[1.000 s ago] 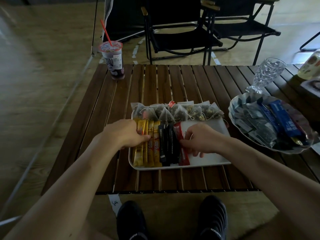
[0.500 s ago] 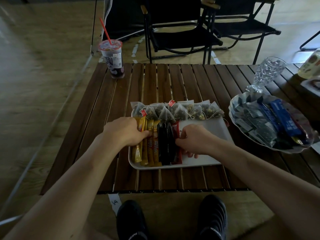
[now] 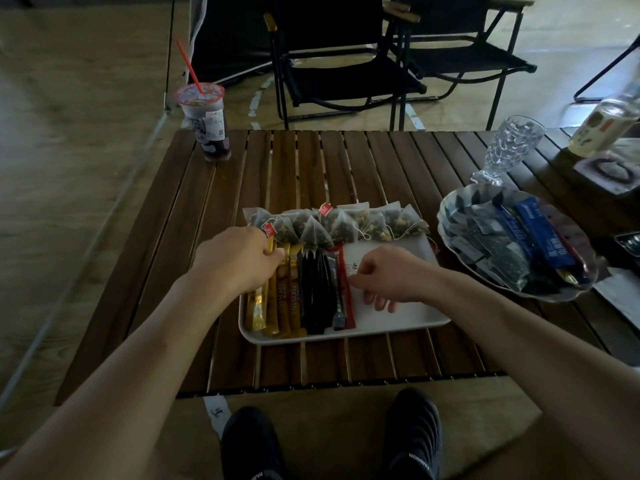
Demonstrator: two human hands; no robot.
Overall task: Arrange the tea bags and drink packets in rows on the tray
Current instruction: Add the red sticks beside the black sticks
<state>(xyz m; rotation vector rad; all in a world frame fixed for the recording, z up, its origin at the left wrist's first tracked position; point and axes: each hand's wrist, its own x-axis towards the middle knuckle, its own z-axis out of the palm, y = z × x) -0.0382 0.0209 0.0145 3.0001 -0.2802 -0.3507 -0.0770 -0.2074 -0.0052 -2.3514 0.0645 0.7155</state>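
Tea bags (image 3: 332,225) line the far edge of the white tray (image 3: 412,311). Nearer, gold packets (image 3: 284,306), black packets (image 3: 313,296) and a red packet (image 3: 346,299) lie side by side across its left half. The left hand (image 3: 235,261) curls its fingers over the gold packets' far ends. The right hand (image 3: 391,275) is curled too, thumb at the red packet's edge; whether it pinches, I can't tell. A glass bowl (image 3: 445,220) of packets sits just right of the tray, and a lidded cup (image 3: 207,133) stands well beyond its far left corner.
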